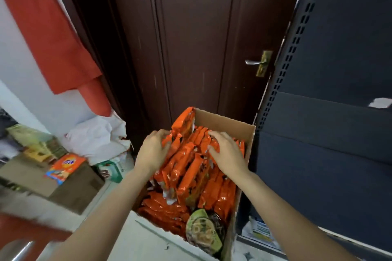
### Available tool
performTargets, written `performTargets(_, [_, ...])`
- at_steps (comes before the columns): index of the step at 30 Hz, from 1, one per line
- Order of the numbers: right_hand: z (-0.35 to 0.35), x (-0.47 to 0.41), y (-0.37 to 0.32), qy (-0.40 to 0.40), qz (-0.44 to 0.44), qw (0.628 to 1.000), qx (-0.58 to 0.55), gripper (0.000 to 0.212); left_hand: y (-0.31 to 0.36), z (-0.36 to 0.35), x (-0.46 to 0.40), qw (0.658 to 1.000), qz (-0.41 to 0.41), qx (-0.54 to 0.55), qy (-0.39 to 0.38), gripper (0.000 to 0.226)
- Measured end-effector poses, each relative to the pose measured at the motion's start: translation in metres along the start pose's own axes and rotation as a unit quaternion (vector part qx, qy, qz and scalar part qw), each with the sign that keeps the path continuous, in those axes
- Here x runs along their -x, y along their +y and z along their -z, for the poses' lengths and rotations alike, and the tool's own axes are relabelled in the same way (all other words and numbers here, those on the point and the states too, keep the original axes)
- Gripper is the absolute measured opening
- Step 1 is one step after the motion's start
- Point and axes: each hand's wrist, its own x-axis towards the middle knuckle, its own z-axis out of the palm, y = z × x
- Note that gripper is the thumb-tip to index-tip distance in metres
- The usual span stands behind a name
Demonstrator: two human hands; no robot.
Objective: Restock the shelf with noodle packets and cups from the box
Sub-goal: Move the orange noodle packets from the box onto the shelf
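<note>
An open cardboard box (224,122) stands on the floor in front of me, packed with several orange noodle packets (186,167) on edge. A green-lidded noodle cup (202,231) lies at the box's near end. My left hand (153,151) grips the left side of a bunch of orange packets, fingers curled over their tops. My right hand (228,152) grips the right side of the same bunch. The dark metal shelf (331,112) rises at the right, its visible boards bare.
A dark brown door (191,38) with a metal handle (255,62) stands right behind the box. At the left lie a second cardboard box (70,186), an orange packet (65,167), white bags (95,137) and red cloth (48,34).
</note>
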Motion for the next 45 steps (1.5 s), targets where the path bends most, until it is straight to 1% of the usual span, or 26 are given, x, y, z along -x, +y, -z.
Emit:
performTargets(3, [-0.025, -0.033, -0.003, -0.023, 0.003, 1.000, 0.005, 0.044, -0.022, 0.002, -0.019, 0.999, 0.034, -0.002, -0.028, 0.035])
performTargets(7, [-0.054, -0.072, -0.004, -0.056, 0.014, 0.998, 0.008, 0.047, -0.034, 0.001, -0.049, 0.996, 0.044, 0.020, -0.068, 0.038])
performTargets(12, [-0.074, -0.102, -0.006, -0.074, 0.037, 0.996, 0.024, 0.047, -0.036, -0.009, -0.073, 0.993, 0.020, 0.004, -0.120, 0.029])
performTargets(15, [-0.079, -0.111, -0.008, -0.073, 0.031, 0.996, 0.045, 0.040, -0.040, -0.014, -0.078, 0.992, 0.014, -0.001, -0.122, 0.017])
performTargets(18, [-0.084, -0.116, -0.011, -0.036, 0.015, 0.998, 0.056, 0.027, -0.042, -0.013, -0.082, 0.993, 0.017, -0.005, -0.118, 0.011])
performTargets(22, [-0.085, -0.119, -0.011, 0.008, 0.007, 0.999, 0.050, 0.010, -0.042, -0.005, -0.085, 0.995, 0.014, 0.039, -0.094, 0.008])
performTargets(26, [-0.073, -0.119, -0.009, 0.074, -0.012, 0.997, 0.021, 0.008, -0.036, 0.012, -0.090, 0.994, 0.001, 0.094, -0.061, 0.007])
performTargets(29, [-0.055, -0.116, -0.014, 0.122, -0.012, 0.992, 0.014, 0.008, -0.026, 0.027, -0.093, 0.993, -0.022, 0.110, -0.048, 0.007])
performTargets(32, [-0.033, -0.111, -0.025, 0.174, -0.017, 0.984, 0.017, 0.008, -0.011, 0.043, -0.091, 0.990, -0.061, 0.121, -0.026, 0.008])
performTargets(35, [-0.008, -0.099, -0.036, 0.233, -0.035, 0.971, 0.031, 0.010, 0.006, 0.059, -0.089, 0.985, -0.106, 0.132, 0.016, 0.009])
performTargets(40, [0.041, -0.066, -0.043, 0.322, -0.074, 0.943, 0.043, 0.008, 0.056, 0.069, -0.082, 0.964, -0.190, 0.171, 0.072, 0.009])
performTargets(42, [0.063, -0.048, -0.041, 0.349, -0.094, 0.931, 0.058, 0.009, 0.081, 0.066, -0.074, 0.954, -0.221, 0.190, 0.071, 0.010])
performTargets(45, [0.095, -0.013, -0.032, 0.385, -0.126, 0.910, 0.083, 0.010, 0.120, 0.053, -0.059, 0.943, -0.262, 0.199, 0.043, 0.010])
